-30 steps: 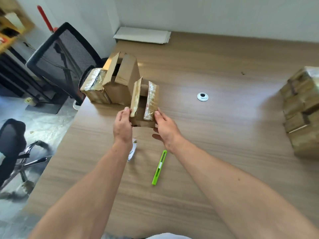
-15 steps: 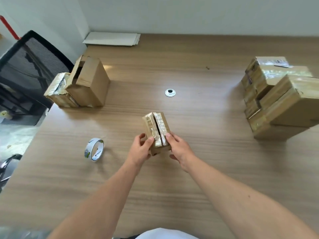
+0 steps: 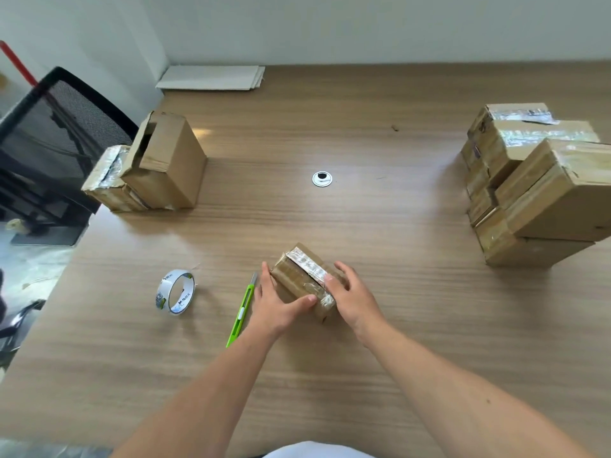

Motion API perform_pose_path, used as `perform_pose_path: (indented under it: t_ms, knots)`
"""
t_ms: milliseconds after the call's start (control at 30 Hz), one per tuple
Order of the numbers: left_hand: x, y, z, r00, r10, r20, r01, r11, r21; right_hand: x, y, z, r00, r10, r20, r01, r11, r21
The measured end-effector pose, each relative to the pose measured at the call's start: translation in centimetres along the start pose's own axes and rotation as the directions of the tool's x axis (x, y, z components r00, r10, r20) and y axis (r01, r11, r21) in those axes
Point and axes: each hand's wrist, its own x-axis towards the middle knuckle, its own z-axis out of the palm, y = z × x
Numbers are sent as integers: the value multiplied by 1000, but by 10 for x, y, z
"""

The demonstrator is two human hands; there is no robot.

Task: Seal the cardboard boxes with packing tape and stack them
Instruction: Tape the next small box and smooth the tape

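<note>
Fingers [image 3: 266, 274] of the left hand [image 3: 277, 307] lie fairly straight along the left side of a small cardboard box [image 3: 297, 280], w/ the thumb laid across its near top. The right hand [image 3: 355, 299] curls its fingers [image 3: 342, 269] over the box's right side. Both hands hold the box btwn them in a narrow grip and cover much of its near end.

The box sits on the wood-grain bench [image 3: 380, 342], near the centre, just in front of the person. A shiny tape strip [image 3: 309, 264] runs along its top seam.

Just left of the left hand lies a green utility knife [image 3: 243, 314]; can't tell if they touch. Further left, apart from the knife, a packing tape roll [image 3: 175, 292] stands on edge.

- Far left, near the bench edge: an open cardboard box [image 3: 168, 166], flaps up, against a lower taped box [image 3: 105, 180].
- Far right, well apart from the hands: a stack of sealed boxes [image 3: 535, 193].
- Mid-bench, beyond the hands: a round cable grommet [image 3: 321, 178].
- Back edge, by the wall: flat white sheets [image 3: 211, 77].
- Off the bench, at left: a black mesh chair [image 3: 56, 133].
</note>
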Motion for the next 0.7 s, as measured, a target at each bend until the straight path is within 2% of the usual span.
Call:
perform_pose_path:
  t_ms: [67, 167, 267, 367, 700]
  knots:
    - [4, 7, -6, 998, 68, 2, -67, 994, 86, -1, 0, 2, 998, -55, -13, 53, 994, -99]
    - [14, 17, -12, 988, 152, 40, -149, 986, -69, 0, 3, 3, 992, -110, -69, 99, 984, -149]
    - [27, 14, -17, 992, 120, -45, -120, 993, -2, 1, 2, -3, 980, -150, -134, 126, 976, -177]
    - [26, 10, -17, 996, 86, -40, -85, 996, 22, 4, -3, -9, 967, -165, -195, 125, 971, -203]
    - [6, 6, -6, 995, 38, -96, -44, 998, -54, 5, -5, -14, 974, -184, -133, 146, 958, -248]
